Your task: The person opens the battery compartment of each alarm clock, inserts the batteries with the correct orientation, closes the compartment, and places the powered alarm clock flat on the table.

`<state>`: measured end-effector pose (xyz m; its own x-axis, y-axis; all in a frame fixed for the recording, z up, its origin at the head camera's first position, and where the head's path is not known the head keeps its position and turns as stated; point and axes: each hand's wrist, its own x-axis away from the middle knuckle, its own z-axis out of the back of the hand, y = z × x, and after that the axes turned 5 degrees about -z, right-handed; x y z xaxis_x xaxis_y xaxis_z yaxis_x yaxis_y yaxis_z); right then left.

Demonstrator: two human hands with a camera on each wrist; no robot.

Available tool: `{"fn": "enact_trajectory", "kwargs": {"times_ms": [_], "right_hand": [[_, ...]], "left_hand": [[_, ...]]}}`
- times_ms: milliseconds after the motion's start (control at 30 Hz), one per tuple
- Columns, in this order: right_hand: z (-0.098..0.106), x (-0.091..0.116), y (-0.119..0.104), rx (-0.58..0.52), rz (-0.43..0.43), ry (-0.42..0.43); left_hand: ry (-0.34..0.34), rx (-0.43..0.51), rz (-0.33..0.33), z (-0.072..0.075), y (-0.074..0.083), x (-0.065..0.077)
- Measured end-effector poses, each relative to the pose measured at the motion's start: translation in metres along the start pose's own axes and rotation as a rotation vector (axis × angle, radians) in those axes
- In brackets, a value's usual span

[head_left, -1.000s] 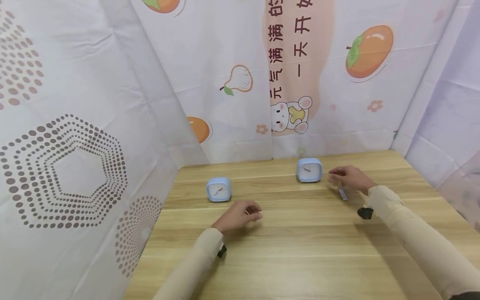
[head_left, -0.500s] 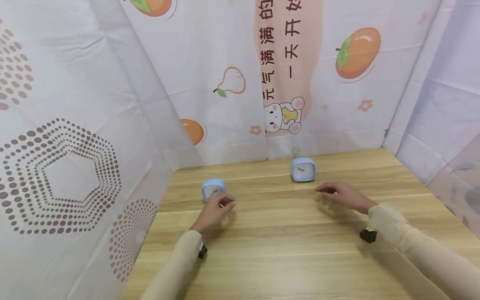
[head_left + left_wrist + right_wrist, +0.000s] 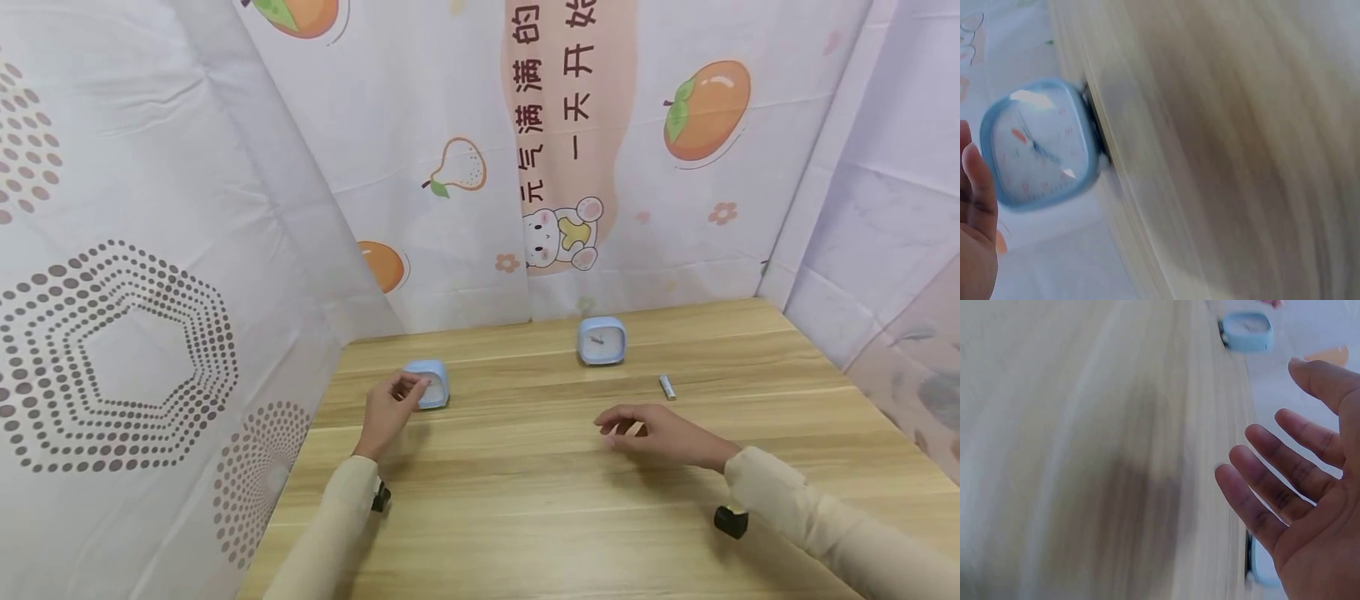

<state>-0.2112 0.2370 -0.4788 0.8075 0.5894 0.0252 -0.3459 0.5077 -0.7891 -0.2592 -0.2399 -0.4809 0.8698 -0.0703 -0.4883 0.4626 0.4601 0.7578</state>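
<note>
A light-blue square alarm clock (image 3: 435, 392) stands upright at the left of the table, its dial and hands plain in the left wrist view. My left hand (image 3: 390, 410) is at its front left side, covering part of it, with loosely bent fingers; whether they touch the clock, I cannot tell. A matching blue clock (image 3: 602, 342) stands farther back, right of centre. In front of that one, my right hand (image 3: 656, 433) hovers over the table with nothing in its grasp. Its fingers (image 3: 1266, 481) are spread apart in the right wrist view.
A small pale stick, battery-like (image 3: 667, 387), lies on the wooden table (image 3: 510, 517) beyond my right hand. Printed cloth (image 3: 420, 92) hangs behind the table, and more cloth walls (image 3: 150, 333) enclose the sides.
My left hand has moved left and slightly back to the left clock. The right hand has come nearer and to the left, uncovering the small stick. Both clocks remain in place.
</note>
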Motion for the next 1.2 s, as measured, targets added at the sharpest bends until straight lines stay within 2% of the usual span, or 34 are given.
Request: {"fn": "enact_trajectory", "kwargs": {"times_ms": [133, 267, 400, 567, 767, 867, 1033, 1100, 1200], "right_hand": [[-0.014, 0.004, -0.012, -0.042, 0.026, -0.044], [-0.024, 0.009, -0.022, -0.101, 0.036, -0.098], [-0.032, 0.012, -0.028, -0.144, 0.055, -0.154], [-0.037, 0.013, -0.029, -0.144, 0.095, -0.189], [-0.039, 0.015, -0.028, -0.133, 0.109, -0.189], [-0.04, 0.016, -0.028, -0.139, 0.109, -0.191], [-0.04, 0.017, -0.028, -0.135, 0.104, -0.194], [-0.04, 0.016, -0.028, -0.128, 0.102, -0.188], [-0.039, 0.015, -0.027, -0.119, 0.095, -0.181]], "left_hand": [[0.045, -0.036, 0.004, 0.007, -0.009, -0.004], [0.053, -0.054, 0.051, 0.013, -0.019, -0.005], [0.018, -0.057, 0.113, 0.019, -0.027, -0.006], [-0.053, -0.062, 0.18, 0.022, -0.036, -0.007], [-0.064, -0.072, 0.201, 0.022, -0.045, -0.01], [-0.113, -0.087, 0.224, 0.02, -0.051, -0.017], [-0.261, -0.147, 0.277, 0.006, -0.054, -0.032], [-0.285, -0.159, 0.282, -0.001, -0.05, -0.039], [-0.287, -0.179, 0.276, -0.01, -0.042, -0.051]]}}
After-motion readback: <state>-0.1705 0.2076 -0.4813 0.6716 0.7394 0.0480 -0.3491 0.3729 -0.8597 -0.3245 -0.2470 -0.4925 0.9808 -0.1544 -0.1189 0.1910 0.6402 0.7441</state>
